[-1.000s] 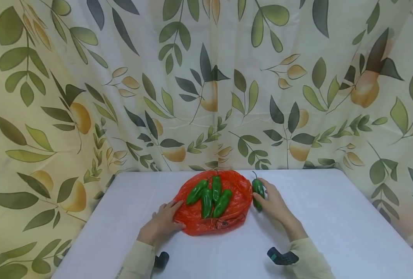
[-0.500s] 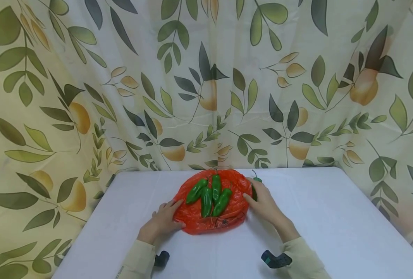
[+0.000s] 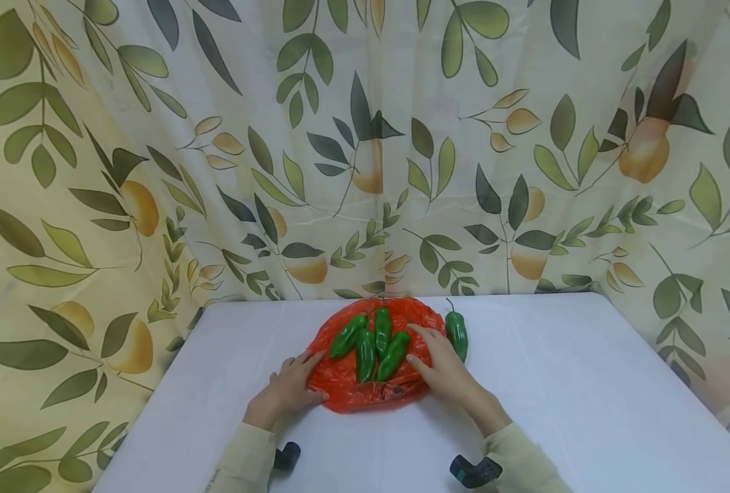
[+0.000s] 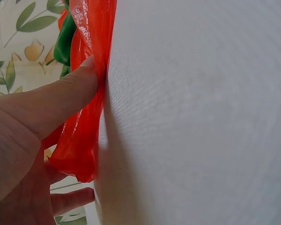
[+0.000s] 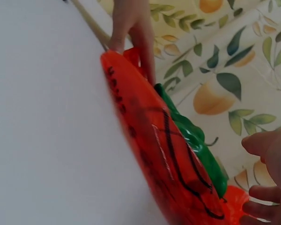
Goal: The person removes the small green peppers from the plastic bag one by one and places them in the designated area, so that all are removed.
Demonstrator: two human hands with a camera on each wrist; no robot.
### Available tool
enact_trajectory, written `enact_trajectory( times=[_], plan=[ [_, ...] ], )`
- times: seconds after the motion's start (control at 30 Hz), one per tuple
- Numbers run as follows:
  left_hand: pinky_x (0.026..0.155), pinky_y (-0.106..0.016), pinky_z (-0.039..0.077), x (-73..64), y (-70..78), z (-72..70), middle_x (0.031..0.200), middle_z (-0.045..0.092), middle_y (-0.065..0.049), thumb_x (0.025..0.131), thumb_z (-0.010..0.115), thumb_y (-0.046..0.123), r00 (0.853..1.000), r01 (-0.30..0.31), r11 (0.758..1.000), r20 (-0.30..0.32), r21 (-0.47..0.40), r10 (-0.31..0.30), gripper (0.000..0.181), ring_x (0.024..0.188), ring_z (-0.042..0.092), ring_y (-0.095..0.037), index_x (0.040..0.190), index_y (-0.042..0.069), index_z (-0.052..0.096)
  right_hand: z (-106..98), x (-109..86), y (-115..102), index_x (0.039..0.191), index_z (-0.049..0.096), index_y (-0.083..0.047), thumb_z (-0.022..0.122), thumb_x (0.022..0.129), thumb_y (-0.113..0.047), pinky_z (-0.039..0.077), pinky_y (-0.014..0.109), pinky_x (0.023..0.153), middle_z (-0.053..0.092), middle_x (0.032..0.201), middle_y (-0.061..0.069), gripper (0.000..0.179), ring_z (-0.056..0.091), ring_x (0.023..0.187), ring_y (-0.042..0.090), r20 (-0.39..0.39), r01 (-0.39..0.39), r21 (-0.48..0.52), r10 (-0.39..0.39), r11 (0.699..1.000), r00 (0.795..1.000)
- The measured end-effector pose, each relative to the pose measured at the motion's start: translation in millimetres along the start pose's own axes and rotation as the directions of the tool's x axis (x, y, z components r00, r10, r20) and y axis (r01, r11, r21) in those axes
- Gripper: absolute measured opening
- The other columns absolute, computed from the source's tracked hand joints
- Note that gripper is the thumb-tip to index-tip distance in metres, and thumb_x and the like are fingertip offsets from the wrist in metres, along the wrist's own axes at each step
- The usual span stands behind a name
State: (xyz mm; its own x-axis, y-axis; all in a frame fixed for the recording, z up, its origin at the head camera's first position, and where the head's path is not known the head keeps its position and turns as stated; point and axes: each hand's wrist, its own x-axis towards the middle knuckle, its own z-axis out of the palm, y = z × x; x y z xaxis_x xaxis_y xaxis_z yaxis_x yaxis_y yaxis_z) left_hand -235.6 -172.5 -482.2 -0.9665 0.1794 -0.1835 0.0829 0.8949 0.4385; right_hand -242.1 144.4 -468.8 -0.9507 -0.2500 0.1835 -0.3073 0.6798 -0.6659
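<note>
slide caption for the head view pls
Four green peppers on a red plastic bag, left hand touching its edge, right hand over it, a fifth pepper beside it on the white table.

Four peppers (image 3: 366, 356) lie on the bag (image 3: 343, 394), a fifth pepper (image 3: 457, 333) to its right.

Four green peppers (image 3: 366, 356) in an open red bag (image 3: 339, 396), one pepper (image 3: 457, 334) beside.
</note>
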Motion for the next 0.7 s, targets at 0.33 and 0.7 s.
enact_trajectory(
  times=[0.33,0.7],
  plan=[
    [0.110,-0.077,0.031,0.6,2.1,0.7,0.160,0.040,-0.010,0.081,0.084,0.037,1.000,0.015,1.000,0.000,-0.002,-0.015,0.086,0.144,0.035,-0.040,0.155,0.026,0.041,13,-4.3,-8,0.153,0.042,-0.017,0.068,0.097,-0.020,0.044,0.063,0.110,0.046,0.153,0.016,0.062,0.044,0.142,0.038,0.035,-0.029,0.034,0.028,0.999,0.999],
    [0.109,-0.077,0.033,-2.0,4.1,-0.1,0.159,0.041,-0.011,0.080,0.085,0.036,1.000,0.019,1.000,-0.008,-0.002,-0.019,0.086,0.144,0.035,-0.041,0.155,0.025,0.043,18,-4.7,-9,0.151,0.045,-0.018,0.069,0.096,-0.020,0.046,0.062,0.109,0.051,0.147,0.014,0.060,0.049,0.137,0.035,0.043,-0.026,0.041,0.024,0.999,0.999]
  ],
)
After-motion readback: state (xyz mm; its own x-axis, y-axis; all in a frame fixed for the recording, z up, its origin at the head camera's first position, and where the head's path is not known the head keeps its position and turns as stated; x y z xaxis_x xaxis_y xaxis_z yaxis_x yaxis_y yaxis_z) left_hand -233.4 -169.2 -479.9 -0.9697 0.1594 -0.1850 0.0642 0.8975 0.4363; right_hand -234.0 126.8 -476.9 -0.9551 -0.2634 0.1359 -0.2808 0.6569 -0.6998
